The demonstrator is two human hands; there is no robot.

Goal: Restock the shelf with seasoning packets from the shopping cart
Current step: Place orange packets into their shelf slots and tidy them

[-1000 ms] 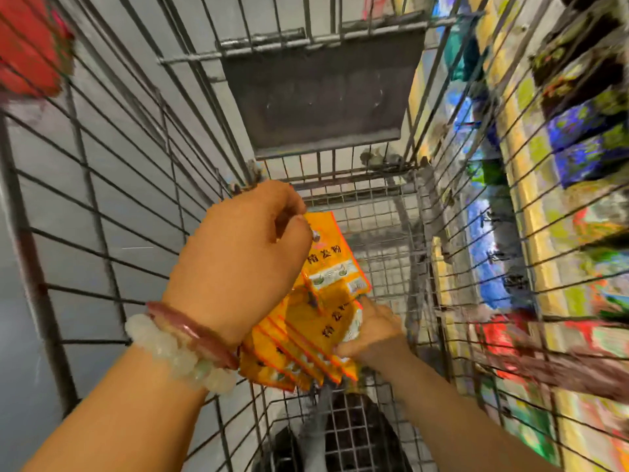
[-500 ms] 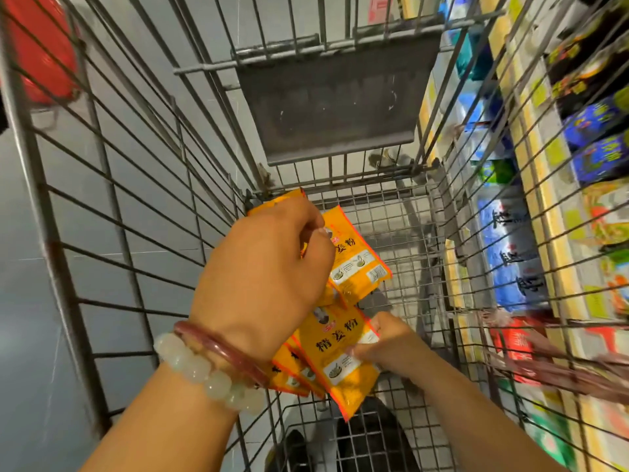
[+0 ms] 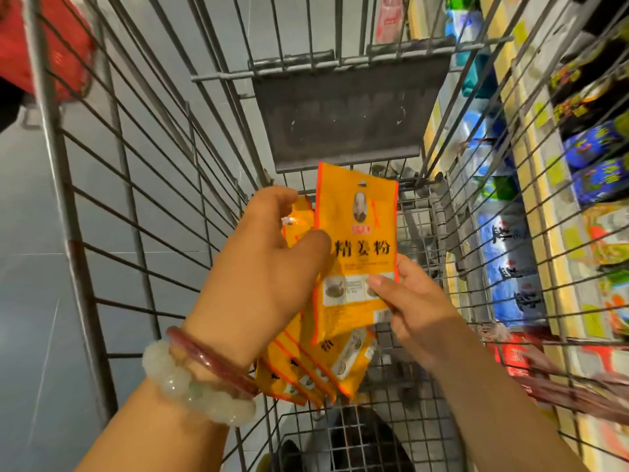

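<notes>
The left hand grips a fanned stack of orange seasoning packets, thumb pressed across the front near the printed characters, the fingers curled behind; the stack spreads downward and to the right from under the palm, its lower corners hanging over the wire floor of the shopping cart; one more orange corner shows above the thumb, between the thumb and the curled fingers. The right hand pinches the front packet at its lower right corner, thumb on the face beside the small food pictures, the other fingers behind it; this packet stands nearly upright, face toward the camera, its top edge above both hands and just below the grey fold-down flap of the cart; its left edge lies against the left thumb, and it overlaps the rest of the stack. Both hands are held inside the cart basket, above its floor. On the left wrist sit a pale beaded bracelet and a reddish bangle, touching each other. Through the right-hand cart wall the shelf shows, well apart from the hands, packed with blue, green and dark packages, blurred; at upper left, beyond the cart's wires, a red object is blurred past telling.
</notes>
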